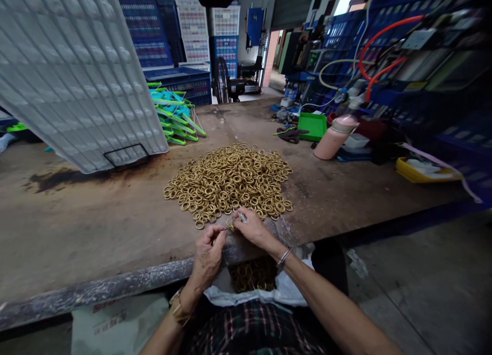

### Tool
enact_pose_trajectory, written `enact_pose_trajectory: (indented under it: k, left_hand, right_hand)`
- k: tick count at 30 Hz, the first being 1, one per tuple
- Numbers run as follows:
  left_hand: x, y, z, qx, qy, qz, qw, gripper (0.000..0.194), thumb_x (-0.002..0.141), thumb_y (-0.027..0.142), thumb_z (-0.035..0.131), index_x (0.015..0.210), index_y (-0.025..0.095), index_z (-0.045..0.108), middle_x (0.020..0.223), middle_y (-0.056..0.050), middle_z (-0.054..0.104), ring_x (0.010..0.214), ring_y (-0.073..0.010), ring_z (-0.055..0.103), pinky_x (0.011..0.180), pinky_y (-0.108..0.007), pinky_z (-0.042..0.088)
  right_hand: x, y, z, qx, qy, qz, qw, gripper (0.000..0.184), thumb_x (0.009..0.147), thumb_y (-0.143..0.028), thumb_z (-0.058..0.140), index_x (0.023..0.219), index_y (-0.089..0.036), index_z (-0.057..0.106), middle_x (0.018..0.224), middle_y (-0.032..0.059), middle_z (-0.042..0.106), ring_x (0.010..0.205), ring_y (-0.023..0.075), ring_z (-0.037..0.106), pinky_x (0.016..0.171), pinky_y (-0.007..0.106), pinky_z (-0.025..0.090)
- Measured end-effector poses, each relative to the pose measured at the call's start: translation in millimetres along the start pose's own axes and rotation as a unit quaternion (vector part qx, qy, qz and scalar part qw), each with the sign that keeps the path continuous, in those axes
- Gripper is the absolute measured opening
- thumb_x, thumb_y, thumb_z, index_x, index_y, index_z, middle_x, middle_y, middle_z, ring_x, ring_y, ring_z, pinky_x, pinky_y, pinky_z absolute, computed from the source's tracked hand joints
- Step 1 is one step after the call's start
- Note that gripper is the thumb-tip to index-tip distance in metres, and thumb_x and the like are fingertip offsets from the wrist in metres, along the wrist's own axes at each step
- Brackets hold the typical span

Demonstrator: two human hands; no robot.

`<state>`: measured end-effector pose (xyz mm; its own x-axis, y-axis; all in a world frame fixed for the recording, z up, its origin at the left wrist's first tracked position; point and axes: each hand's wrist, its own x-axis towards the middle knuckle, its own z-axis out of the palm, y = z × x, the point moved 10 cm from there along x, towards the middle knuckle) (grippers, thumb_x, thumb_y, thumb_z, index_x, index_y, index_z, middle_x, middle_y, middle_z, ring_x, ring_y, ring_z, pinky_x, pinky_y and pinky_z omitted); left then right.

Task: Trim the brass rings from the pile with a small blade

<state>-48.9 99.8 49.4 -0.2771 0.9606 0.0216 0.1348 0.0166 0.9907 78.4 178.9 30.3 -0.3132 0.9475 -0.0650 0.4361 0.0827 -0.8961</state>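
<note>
A wide heap of brass-coloured rings [230,178] lies on the brown worktable [330,206] in front of me. At the heap's near edge my right hand [251,229] is closed on a small silvery tool [242,217], whose kind I cannot make out. By its fingertips is a single ring [229,223]; whether the fingers grip it is unclear. Just to the left, my left hand [208,250] is closed, thumb against curled fingers, and anything in its pinch is hidden. Below the table edge, an open white bag [294,288] on my lap holds more rings.
A tall whitish ribbed crate [84,78] stands tilted at left, beside green and turquoise plastic pieces [177,114]. To the right are a pink bottle [335,138], a green tray [312,126], a dark glove [291,134] and a yellow tray [423,171]. Orange hoses [363,58] hang above.
</note>
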Motion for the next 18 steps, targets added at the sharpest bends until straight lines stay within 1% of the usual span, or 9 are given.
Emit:
enact_pose_trajectory:
  k: [1,3,6,10,13,15,18]
  left_hand:
    - [0,7,2.6,0.033,-0.007,0.044,0.998,0.014,0.076,0.029,0.057,0.081,0.017,0.061,0.065,0.002,0.056,0.06,-0.0101,0.051,0.058,-0.022,0.041]
    - [-1,17,10.1,0.083,-0.027,0.112,0.99,0.015,0.076,0.026,0.055,0.087,0.017,0.062,0.062,0.003,0.054,0.058,-0.0105,0.049,0.058,-0.023,0.041]
    - [-3,18,16.5,0.139,-0.035,0.153,0.978,0.02,0.076,0.023,0.055,0.094,0.017,0.061,0.062,0.003,0.054,0.055,-0.0106,0.048,0.057,-0.023,0.041]
    - [-1,12,15.3,0.17,-0.021,0.155,0.973,0.02,0.08,0.021,0.048,0.094,0.016,0.061,0.072,-0.002,0.061,0.061,-0.0126,0.052,0.062,-0.025,0.043]
    - [1,4,10.0,0.167,-0.006,0.131,0.977,0.017,0.08,0.021,0.046,0.088,0.017,0.06,0.073,-0.002,0.061,0.065,-0.0138,0.055,0.065,-0.027,0.043]
    - [2,-1,6.1,0.165,0.006,0.113,0.98,0.015,0.081,0.021,0.046,0.086,0.017,0.059,0.07,-0.001,0.06,0.064,-0.0136,0.054,0.065,-0.026,0.043]
    - [2,-3,2.2,0.151,0.023,0.112,0.982,0.018,0.079,0.02,0.048,0.093,0.017,0.059,0.064,0.002,0.055,0.057,-0.0122,0.051,0.06,-0.025,0.042]
  right_hand:
    - [-1,0,1,0.018,-0.005,0.003,1.0,0.011,0.066,-0.015,0.05,0.075,-0.017,0.056,0.061,-0.0057,0.048,0.057,0.01,0.042,0.054,0.02,0.031]
    - [-4,-4,2,0.048,-0.013,-0.002,0.999,0.015,0.065,-0.016,0.048,0.077,-0.017,0.057,0.063,-0.0056,0.049,0.058,0.0101,0.042,0.054,0.02,0.032]
    - [-8,-10,5,0.077,-0.021,-0.008,0.997,0.016,0.066,-0.018,0.047,0.077,-0.017,0.058,0.065,-0.0045,0.051,0.061,0.0104,0.044,0.056,0.02,0.034]
    - [-11,-4,11,0.098,-0.026,0.02,0.995,0.014,0.065,-0.019,0.048,0.074,-0.016,0.059,0.062,-0.004,0.052,0.059,0.0098,0.045,0.055,0.02,0.035]
    - [-13,9,16,0.136,-0.035,0.075,0.987,0.013,0.065,-0.02,0.049,0.073,-0.017,0.058,0.052,-0.0065,0.047,0.047,0.0072,0.04,0.046,0.018,0.031]
    - [-17,18,22,0.188,-0.053,0.125,0.973,0.014,0.064,-0.023,0.049,0.075,-0.017,0.056,0.047,-0.009,0.043,0.038,0.0051,0.032,0.038,0.017,0.023]
    - [-23,20,31,0.286,-0.087,0.181,0.937,0.019,0.062,-0.026,0.052,0.079,-0.018,0.054,0.047,-0.0105,0.044,0.03,0.0028,0.022,0.032,0.018,0.012]
